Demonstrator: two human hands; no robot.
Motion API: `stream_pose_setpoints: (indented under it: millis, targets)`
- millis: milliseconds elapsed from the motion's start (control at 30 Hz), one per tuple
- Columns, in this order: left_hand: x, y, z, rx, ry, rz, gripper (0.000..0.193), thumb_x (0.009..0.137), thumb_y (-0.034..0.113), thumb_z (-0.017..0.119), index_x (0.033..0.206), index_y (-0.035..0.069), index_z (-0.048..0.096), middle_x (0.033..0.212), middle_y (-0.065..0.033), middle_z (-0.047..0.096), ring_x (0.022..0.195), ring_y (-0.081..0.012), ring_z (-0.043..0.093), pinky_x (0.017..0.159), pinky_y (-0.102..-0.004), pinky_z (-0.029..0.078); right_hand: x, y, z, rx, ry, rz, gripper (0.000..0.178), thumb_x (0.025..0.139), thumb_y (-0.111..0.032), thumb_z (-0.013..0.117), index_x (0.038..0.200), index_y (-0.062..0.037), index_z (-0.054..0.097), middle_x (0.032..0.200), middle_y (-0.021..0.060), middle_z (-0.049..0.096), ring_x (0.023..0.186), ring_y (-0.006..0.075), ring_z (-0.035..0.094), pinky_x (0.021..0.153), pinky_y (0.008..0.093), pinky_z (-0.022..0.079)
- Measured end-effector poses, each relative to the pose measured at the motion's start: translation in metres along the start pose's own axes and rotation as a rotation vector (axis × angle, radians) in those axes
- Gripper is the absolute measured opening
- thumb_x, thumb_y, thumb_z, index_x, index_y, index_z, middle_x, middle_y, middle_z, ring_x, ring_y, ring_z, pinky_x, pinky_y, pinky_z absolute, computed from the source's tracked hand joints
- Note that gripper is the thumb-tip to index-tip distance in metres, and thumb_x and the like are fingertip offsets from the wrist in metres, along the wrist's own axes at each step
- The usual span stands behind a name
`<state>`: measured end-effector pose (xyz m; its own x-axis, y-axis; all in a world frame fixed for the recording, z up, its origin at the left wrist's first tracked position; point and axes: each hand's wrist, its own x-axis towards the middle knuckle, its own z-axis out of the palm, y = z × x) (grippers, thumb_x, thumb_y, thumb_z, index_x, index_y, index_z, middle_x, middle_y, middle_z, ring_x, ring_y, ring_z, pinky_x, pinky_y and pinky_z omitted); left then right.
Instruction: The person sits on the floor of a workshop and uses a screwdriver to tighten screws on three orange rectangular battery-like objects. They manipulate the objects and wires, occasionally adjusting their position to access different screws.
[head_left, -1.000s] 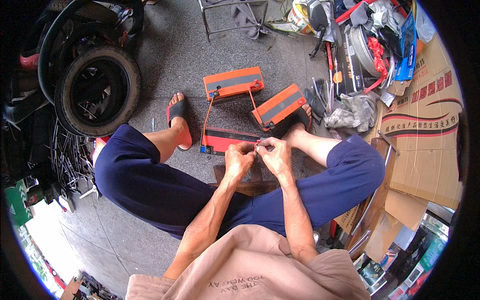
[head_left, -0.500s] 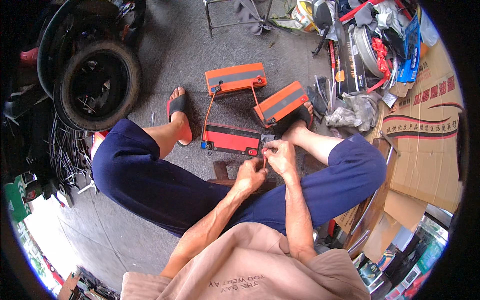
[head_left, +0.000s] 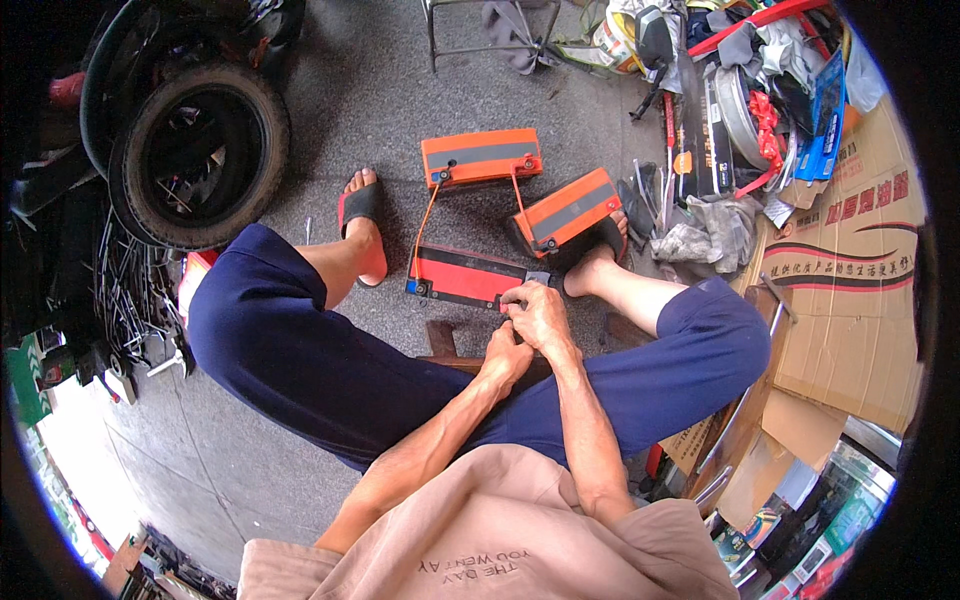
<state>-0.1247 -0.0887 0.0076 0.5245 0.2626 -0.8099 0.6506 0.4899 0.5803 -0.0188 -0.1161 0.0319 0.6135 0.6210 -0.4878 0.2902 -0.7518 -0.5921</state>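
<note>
The red-topped battery (head_left: 462, 280) lies on the floor between my feet, in front of my hands. My right hand (head_left: 540, 318) is at its near right corner, fingertips pinched on a small red piece (head_left: 505, 307) by the terminal. My left hand (head_left: 507, 354) is closed just below, against the right hand; what it grips is hidden by the fingers. Two orange batteries lie farther off: one (head_left: 480, 155) straight ahead, the other (head_left: 570, 212) angled by my right foot. An orange wire (head_left: 424, 232) joins the red battery to the far one, and a red wire (head_left: 518, 195) joins the two orange ones.
A tyre (head_left: 200, 155) and a tangle of thin rods (head_left: 140, 310) are at the left. A metal-legged stool (head_left: 433, 40) stands at the far side. Piled clutter, a grey rag (head_left: 710, 235) and a large cardboard sheet (head_left: 850, 290) fill the right. A low wooden piece (head_left: 440, 338) lies near my left knee.
Both hands have moved forward, the right also leftward, bringing the small red piece to the battery's corner. The view has shifted slightly.
</note>
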Motion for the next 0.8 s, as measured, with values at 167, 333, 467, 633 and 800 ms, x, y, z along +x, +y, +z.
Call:
stream_pose_setpoints:
  millis: [167, 333, 467, 633, 800]
  targets:
    - [0.007, -0.006, 0.001, -0.021, 0.030, 0.019, 0.049, 0.083, 0.023, 0.067, 0.124, -0.002, 0.057, 0.117, -0.0230, 0.067, 0.112, -0.0331, 0.064, 0.093, -0.0400, 0.049, 0.001, -0.001, 0.001, 0.002, 0.004, 0.008, 0.015, 0.081, -0.007, 0.070, 0.093, -0.0059, 0.077, 0.096, 0.0138, 0.072, 0.088, 0.0283, 0.071, 0.080, 0.0383, 0.055]
    - [0.009, -0.006, 0.001, -0.103, 0.059, 0.054, 0.046, 0.081, 0.019, 0.069, 0.121, -0.001, 0.059, 0.111, -0.0188, 0.070, 0.105, -0.0277, 0.067, 0.088, -0.0376, 0.051, 0.000, 0.003, -0.001, 0.027, 0.021, 0.091, 0.014, 0.079, -0.008, 0.073, 0.092, -0.0038, 0.077, 0.095, 0.0161, 0.073, 0.083, 0.0248, 0.072, 0.077, 0.0344, 0.056]
    - [0.007, 0.003, 0.001, -0.136, 0.042, 0.044, 0.041, 0.084, 0.012, 0.065, 0.122, -0.001, 0.059, 0.108, -0.0136, 0.071, 0.100, -0.0218, 0.066, 0.086, -0.0340, 0.051, 0.002, 0.012, -0.001, 0.054, 0.060, 0.057, 0.015, 0.078, -0.009, 0.075, 0.092, -0.0038, 0.078, 0.095, 0.0161, 0.073, 0.081, 0.0244, 0.072, 0.075, 0.0341, 0.056]
    - [0.012, -0.004, 0.003, -0.218, 0.062, 0.020, 0.038, 0.090, 0.006, 0.060, 0.127, -0.002, 0.057, 0.115, -0.0124, 0.068, 0.103, -0.0179, 0.063, 0.090, -0.0317, 0.050, 0.000, 0.003, -0.007, 0.149, -0.060, 0.078, 0.015, 0.081, -0.010, 0.068, 0.093, -0.0060, 0.077, 0.094, 0.0162, 0.074, 0.086, 0.0293, 0.072, 0.081, 0.0390, 0.056]
    - [0.001, 0.012, 0.000, -0.181, 0.070, 0.018, 0.036, 0.090, 0.011, 0.063, 0.123, -0.002, 0.059, 0.112, -0.0118, 0.069, 0.100, -0.0173, 0.063, 0.086, -0.0315, 0.051, 0.000, 0.001, -0.002, 0.069, 0.042, 0.044, 0.016, 0.081, -0.011, 0.069, 0.094, -0.0055, 0.077, 0.095, 0.0173, 0.074, 0.087, 0.0310, 0.072, 0.082, 0.0392, 0.056]
